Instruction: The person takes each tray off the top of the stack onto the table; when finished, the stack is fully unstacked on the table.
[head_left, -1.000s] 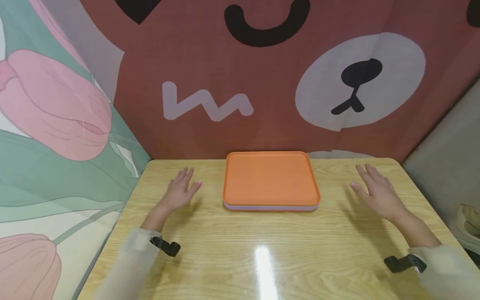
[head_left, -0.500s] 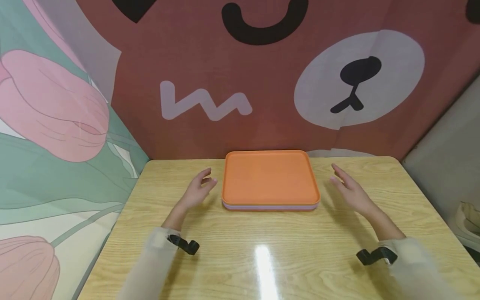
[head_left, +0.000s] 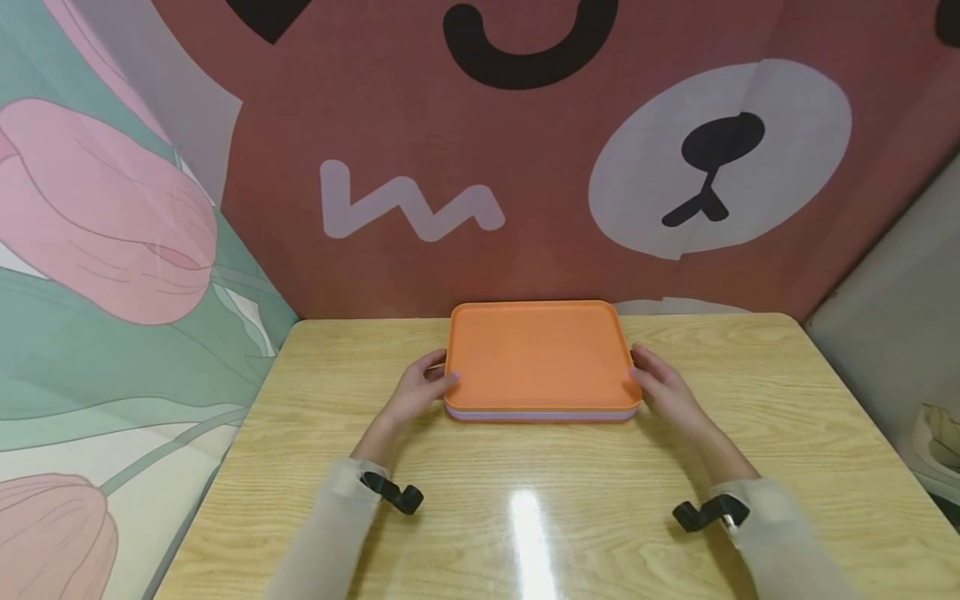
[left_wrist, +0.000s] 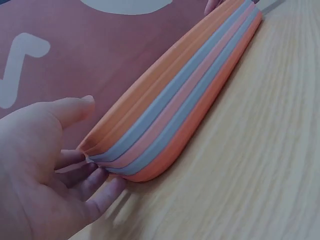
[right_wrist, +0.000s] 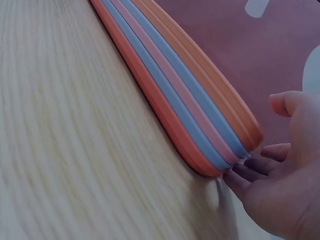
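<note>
A stack of rectangular plastic trays [head_left: 543,357] lies at the back middle of the table, an orange one on top. From the side, in the left wrist view, the stack [left_wrist: 165,107] shows orange, blue, pink and red-orange layers. My left hand [head_left: 415,392] is at the left side, fingertips touching the tray edges, thumb raised near the top rim. At the right side, my right hand [head_left: 670,398] mirrors it: fingertips meet the layered edges [right_wrist: 192,112] and the thumb stands off the rim. Neither thumb visibly presses down. Some fingertips are hidden behind the stack's sides.
The trays stand on a wood-grain table [head_left: 480,492], with a cloth printed with a bear face [head_left: 540,167] hanging right behind its back edge. A tulip-print cloth [head_left: 112,208] hangs on the left. Black wrist cameras [head_left: 397,493] sit on both sleeves.
Both hands have moved inward from the table's two sides, the left rightward and the right leftward, and now touch the tray stack. The stack stays in place.
</note>
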